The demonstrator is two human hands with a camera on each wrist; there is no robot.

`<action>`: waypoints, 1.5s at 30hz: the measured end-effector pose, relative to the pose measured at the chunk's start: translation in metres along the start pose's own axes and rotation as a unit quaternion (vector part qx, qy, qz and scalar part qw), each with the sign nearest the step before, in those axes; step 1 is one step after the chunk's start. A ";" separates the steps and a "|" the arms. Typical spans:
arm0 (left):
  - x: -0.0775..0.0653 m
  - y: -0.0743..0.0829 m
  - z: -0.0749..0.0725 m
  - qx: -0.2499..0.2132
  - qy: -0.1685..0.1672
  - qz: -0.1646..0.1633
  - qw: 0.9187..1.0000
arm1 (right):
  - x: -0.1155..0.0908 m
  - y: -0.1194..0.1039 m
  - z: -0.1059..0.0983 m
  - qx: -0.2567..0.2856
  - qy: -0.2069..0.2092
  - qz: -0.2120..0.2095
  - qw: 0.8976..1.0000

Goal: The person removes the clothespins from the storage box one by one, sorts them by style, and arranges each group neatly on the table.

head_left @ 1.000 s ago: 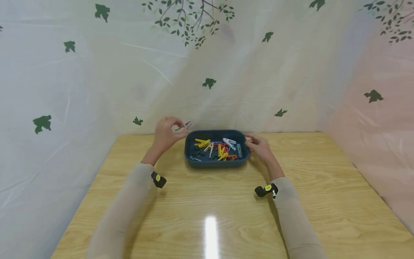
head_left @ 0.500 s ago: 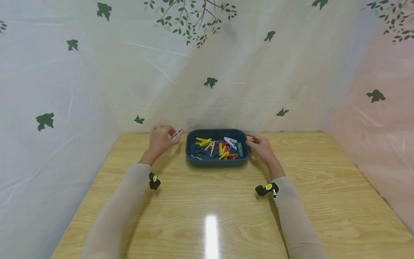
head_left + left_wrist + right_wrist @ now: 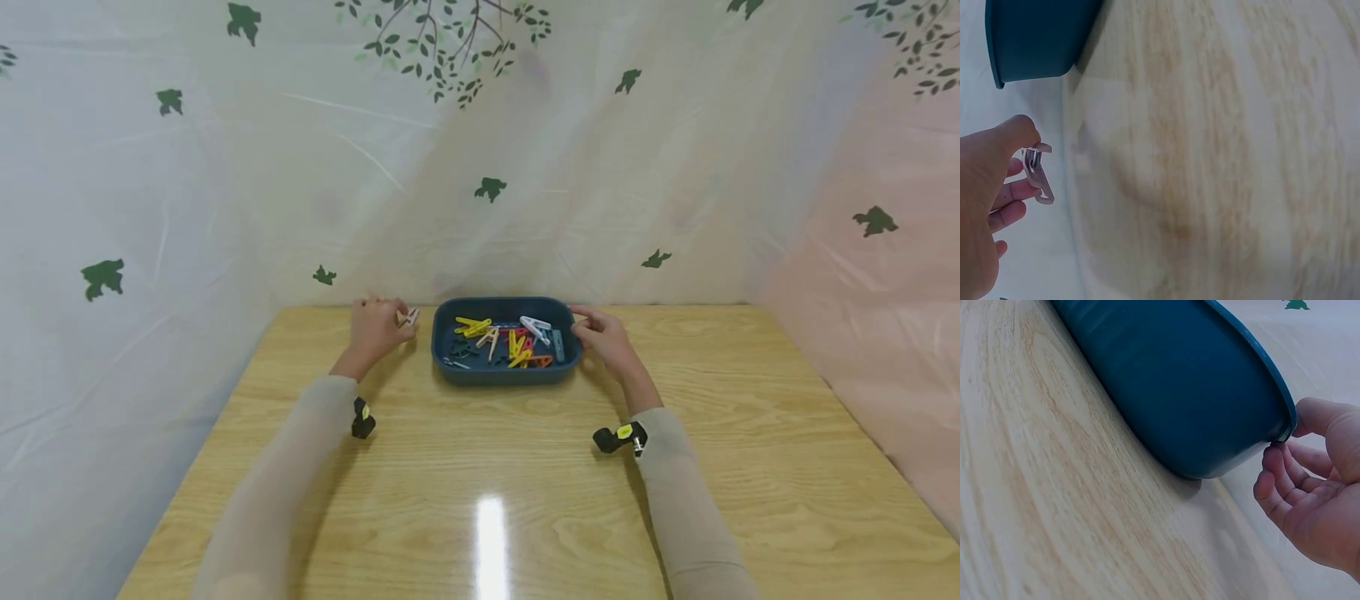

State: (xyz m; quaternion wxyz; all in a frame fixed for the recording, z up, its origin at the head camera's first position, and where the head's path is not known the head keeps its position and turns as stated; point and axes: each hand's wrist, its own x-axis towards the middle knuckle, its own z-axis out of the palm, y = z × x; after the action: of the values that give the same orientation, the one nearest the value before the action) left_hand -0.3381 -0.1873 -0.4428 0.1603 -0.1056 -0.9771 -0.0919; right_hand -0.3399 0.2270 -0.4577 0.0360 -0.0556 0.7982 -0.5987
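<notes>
My left hand (image 3: 373,327) pinches a pale pinkish clothespin (image 3: 1037,177) between thumb and fingers, over the table left of a dark blue plastic bin (image 3: 506,377). A metal spring shows on the clothespin in the left wrist view. At the bin's right end, my right hand (image 3: 607,339) grips the rim, thumb at the top edge and fingertips under the lip. Inside the bin lie several clothespins: yellow ones (image 3: 473,327), a white one (image 3: 536,328), a beige one (image 3: 489,341), an orange one (image 3: 539,361), plus red, blue and dark ones.
The bin stands near the back edge of a light wooden table (image 3: 420,467). A pale sheet (image 3: 405,208) with printed green leaves and birds hangs right behind it and along both sides. Each sleeve carries a small black wrist camera (image 3: 363,423).
My left hand has moved left and down, away from the bin's left rim, carrying the clothespin toward the table. The right hand has kept its hold on the bin.
</notes>
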 end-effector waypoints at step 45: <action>-0.011 0.004 0.009 -0.042 -0.054 -0.058 0.996 | 0.000 0.003 -0.001 -0.005 -0.001 0.002 1.000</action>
State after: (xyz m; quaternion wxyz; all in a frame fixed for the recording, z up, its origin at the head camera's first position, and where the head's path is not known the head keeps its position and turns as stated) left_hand -0.3294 -0.1838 -0.4538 0.0967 -0.0604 -0.9842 -0.1356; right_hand -0.3405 0.2286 -0.4602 0.0379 -0.0552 0.8012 -0.5946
